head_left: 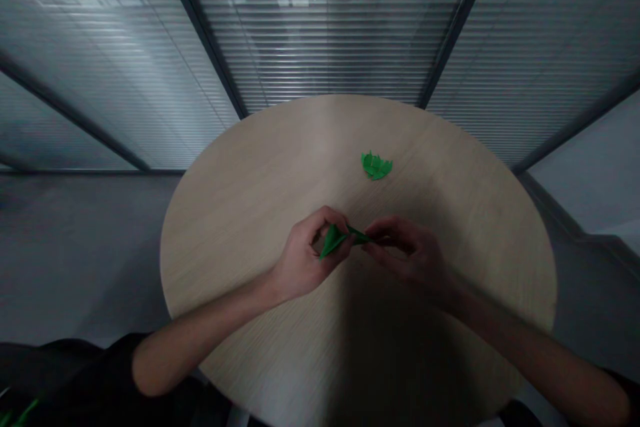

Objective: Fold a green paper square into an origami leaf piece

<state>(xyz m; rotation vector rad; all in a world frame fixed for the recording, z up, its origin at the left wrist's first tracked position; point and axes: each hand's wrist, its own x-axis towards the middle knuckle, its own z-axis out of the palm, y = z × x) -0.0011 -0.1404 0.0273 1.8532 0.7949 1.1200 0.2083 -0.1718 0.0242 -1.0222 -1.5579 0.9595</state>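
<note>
Pinching green paper piece [335,239] betw. L fingers [326,215] & R fingers [384,237]

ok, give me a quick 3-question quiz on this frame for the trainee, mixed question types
1. True or false: the left hand and right hand both grip the green paper with their fingers.
2. Where is the green pile?
A) under the left hand
B) on the table, beyond the hands, untouched
C) on the floor
3. Fill in: the table top is ___ in shape.
Key: 1 true; 2 B; 3 round.
</note>
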